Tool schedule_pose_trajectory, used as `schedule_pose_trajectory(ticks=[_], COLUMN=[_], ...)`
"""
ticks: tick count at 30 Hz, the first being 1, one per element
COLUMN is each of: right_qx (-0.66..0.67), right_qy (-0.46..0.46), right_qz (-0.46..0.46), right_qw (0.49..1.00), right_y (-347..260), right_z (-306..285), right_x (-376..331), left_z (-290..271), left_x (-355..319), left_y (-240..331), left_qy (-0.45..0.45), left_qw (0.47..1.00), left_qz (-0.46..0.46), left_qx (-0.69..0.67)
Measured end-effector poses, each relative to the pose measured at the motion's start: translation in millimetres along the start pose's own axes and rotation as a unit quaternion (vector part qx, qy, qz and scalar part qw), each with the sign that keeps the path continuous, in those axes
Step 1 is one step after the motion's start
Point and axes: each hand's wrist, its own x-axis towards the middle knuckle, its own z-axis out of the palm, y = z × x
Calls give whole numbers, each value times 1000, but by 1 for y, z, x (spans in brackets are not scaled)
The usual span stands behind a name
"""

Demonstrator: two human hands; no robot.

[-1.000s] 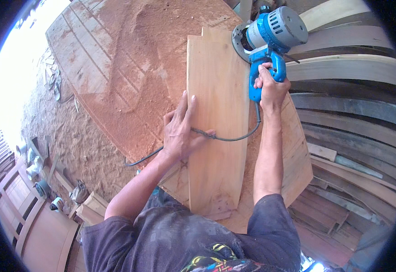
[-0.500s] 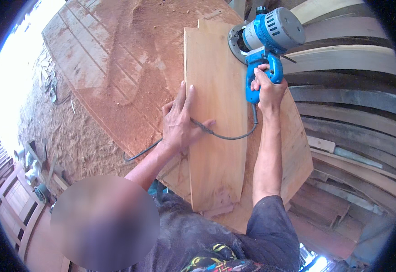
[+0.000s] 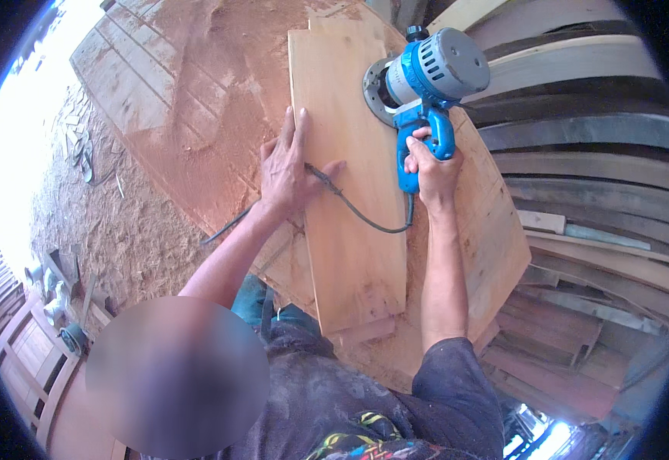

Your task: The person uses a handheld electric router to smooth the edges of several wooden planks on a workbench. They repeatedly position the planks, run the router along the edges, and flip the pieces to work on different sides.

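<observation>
My right hand [image 3: 435, 172] is wrapped round the blue handle of a router [image 3: 443, 67], a power tool with a grey motor housing. The tool lies tilted on its side, its round base against the right edge of a pale wooden board [image 3: 353, 130]. On the board's left edge rests my left hand [image 3: 284, 176], fingers stretched out and thumb spread over the top face. From the handle a dark cord [image 3: 373, 224] loops across the board to my left hand and shows again beyond the wrist. The router's bit cannot be made out.
The board lies on a wooden worktop [image 3: 150, 84] strewn with reddish sawdust and scored with lines. Curved wooden pieces [image 3: 580, 142] are stacked along the right. Shavings cover the ground [image 3: 112, 222] at left, near a slatted wooden frame [image 3: 24, 353].
The board, the router and both my hands have shifted together to the left and slightly away from me across the worktop. Both hands keep their places on the board and router.
</observation>
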Motion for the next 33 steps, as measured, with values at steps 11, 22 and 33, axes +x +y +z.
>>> schedule_pose_trajectory(ticks=[11,22,33], right_qx=[-19,-53,-58], right_qy=[2,-9,15], right_qz=[45,8,33], right_qw=[999,999,998], right_y=[17,65,89], right_z=[-59,-129,-182], right_x=[-131,-271,-414], left_z=[6,30,32], left_x=[-92,-208,-291], left_y=[33,58,79], left_qy=[-28,5,-6], left_qw=[999,997,994], left_qz=[-9,27,52], left_qx=[44,76,92])
